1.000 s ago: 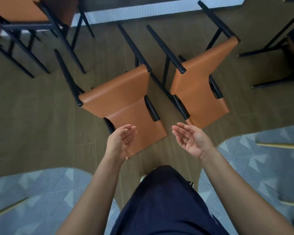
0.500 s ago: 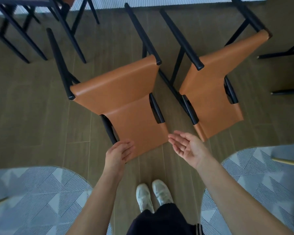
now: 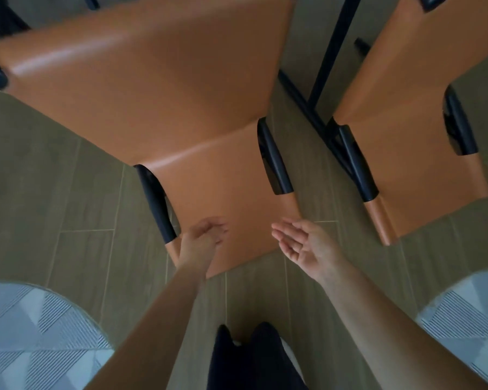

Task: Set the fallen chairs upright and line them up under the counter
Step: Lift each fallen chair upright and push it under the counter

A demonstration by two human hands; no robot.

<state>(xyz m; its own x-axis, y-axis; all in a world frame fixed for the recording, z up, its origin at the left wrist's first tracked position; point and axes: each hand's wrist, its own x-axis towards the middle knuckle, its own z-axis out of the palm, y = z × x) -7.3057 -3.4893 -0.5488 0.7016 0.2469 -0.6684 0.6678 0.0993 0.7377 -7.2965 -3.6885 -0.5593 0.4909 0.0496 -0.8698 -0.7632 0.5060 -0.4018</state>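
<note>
Two orange chairs with black metal frames lie tipped on their backs on the wood-look floor. The nearer chair fills the upper left, its backrest pointing toward me. The second chair lies to its right. My left hand hovers over the near left corner of the nearer chair's backrest, fingers loosely curled, holding nothing. My right hand is open, palm up, just off the backrest's near right corner, apart from it.
Grey patterned rugs lie at the lower left and lower right. Black legs of the second chair run between the two chairs. My dark trousers show at the bottom centre.
The view has dropped much closer to the chairs. Both hands have come down to the near edge of the left chair's backrest. Neither chair has moved.
</note>
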